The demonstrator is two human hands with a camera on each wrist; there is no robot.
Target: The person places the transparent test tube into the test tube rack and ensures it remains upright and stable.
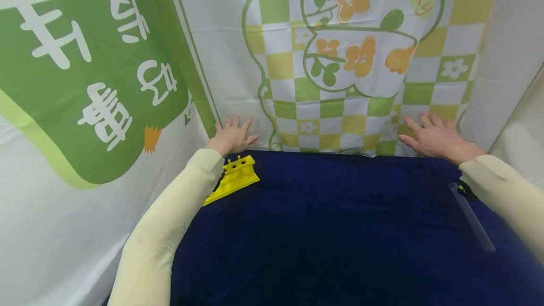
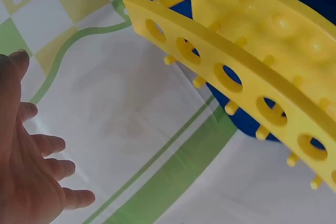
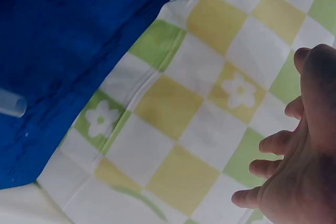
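My left hand [image 1: 232, 137] is held out with spread fingers near the back cloth, just beyond a yellow test tube rack [image 1: 238, 174]. In the left wrist view the rack [image 2: 231, 77] shows a row of round holes and short pegs, apart from the hand [image 2: 31, 166]. On the other side my right hand [image 1: 437, 137] also has its fingers spread before the checked cloth and holds nothing. Under the right forearm lies a clear plastic tube [image 1: 473, 221] on the dark blue surface; its end [image 3: 11, 103] shows in the right wrist view. The sleeve partly hides the rack.
A dark blue cloth [image 1: 323, 230] covers the work surface. White printed cloth [image 1: 331, 107] with green and yellow checks hangs at the back. Another printed cloth [image 1: 51, 230] forms the left side, and a pale wall [image 1: 524, 140] stands at the right.
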